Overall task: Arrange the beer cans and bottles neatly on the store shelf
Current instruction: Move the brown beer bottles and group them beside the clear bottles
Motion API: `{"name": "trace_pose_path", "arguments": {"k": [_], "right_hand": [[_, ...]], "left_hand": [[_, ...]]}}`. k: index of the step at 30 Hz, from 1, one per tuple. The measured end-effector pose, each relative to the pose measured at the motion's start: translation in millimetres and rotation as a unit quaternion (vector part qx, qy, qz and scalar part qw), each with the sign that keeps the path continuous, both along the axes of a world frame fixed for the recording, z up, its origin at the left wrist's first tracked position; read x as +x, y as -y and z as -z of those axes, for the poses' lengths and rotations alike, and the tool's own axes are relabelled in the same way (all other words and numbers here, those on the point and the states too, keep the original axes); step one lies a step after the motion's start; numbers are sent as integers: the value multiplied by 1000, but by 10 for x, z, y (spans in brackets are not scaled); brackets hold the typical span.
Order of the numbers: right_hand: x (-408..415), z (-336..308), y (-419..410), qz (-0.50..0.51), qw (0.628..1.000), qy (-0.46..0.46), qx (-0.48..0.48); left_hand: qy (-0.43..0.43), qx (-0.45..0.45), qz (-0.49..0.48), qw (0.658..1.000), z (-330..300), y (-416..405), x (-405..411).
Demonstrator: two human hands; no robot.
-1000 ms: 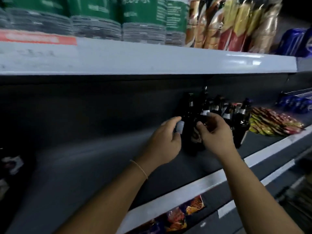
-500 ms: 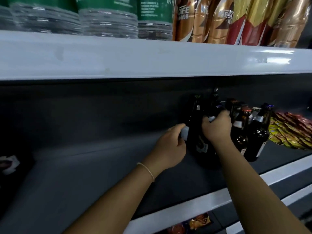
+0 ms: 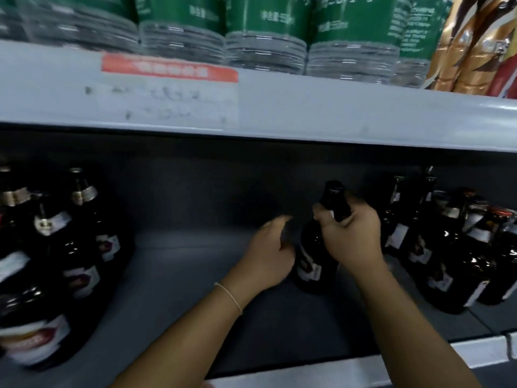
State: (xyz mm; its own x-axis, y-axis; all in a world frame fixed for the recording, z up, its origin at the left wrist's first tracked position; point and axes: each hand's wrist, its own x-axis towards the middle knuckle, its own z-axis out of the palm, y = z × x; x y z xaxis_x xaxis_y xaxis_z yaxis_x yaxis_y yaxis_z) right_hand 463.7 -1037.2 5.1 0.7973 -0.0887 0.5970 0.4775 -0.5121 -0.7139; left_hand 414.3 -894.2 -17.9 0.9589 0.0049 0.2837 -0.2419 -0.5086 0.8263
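Change: the dark bottle (image 3: 314,247) now stands apart from the group on the right; half a second ago it was packed in with them. The view has swung left, so a second bunch of bottles (image 3: 56,247) now shows on the left.
Right hand (image 3: 351,236): its fingers curl tight around the neck of the dark bottle, as before.
Left hand (image 3: 268,256): it has let go of the bottle. Now it is loose, fingers spread a little, just beside the bottle's lower part. I cannot tell if it touches.
Bottle spot: upright on the dark shelf (image 3: 195,275), in the gap between the two groups, nearer the right group (image 3: 447,247).
Shelf above: a white shelf edge (image 3: 335,107) with a blurry red and white tag (image 3: 169,89).
On top: water bottles with green labels (image 3: 265,32), and shiny brown packs (image 3: 472,46) at the right.
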Motion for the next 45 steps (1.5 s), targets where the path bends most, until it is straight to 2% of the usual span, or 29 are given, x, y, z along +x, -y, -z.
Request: {"name": "trace_pose_path", "arguments": {"k": [6,11,13,15,19,22,26,35,42,45], "right_hand": [[-230,40,-1033,-133,989,-41,40],[-364,51,-1746,-204,972,-94,71],[-374,32,-1981,-214,967,-132,48],[-345,19,-2177,-203,970,-135,-6],[-303,-2,-2480,-202,969,-134,-55],[-284,52,-2658,-228,960,-162,-19],[-231,124,-2809,-251,951,-183,13],[-161,125,-2883,-274,945,-174,-40],[-277,288,-2667,-296,944,-147,1],[-291,539,-2574,-323,930,-172,28]], "left_hand": [[37,-59,-103,992,68,-796,-356],[44,-64,-188,979,134,-1331,-589],[40,-84,-199,976,204,-1512,-636],[46,-93,-218,970,268,-1668,-661],[46,-88,-238,966,428,-1888,-619],[48,-87,-255,962,473,-1950,-630],[36,-93,-271,957,501,-2012,-640],[10,-113,-275,955,661,-2008,-604],[12,-133,-267,954,847,-2014,-547],[18,-155,-263,952,851,-2019,-537]]}}
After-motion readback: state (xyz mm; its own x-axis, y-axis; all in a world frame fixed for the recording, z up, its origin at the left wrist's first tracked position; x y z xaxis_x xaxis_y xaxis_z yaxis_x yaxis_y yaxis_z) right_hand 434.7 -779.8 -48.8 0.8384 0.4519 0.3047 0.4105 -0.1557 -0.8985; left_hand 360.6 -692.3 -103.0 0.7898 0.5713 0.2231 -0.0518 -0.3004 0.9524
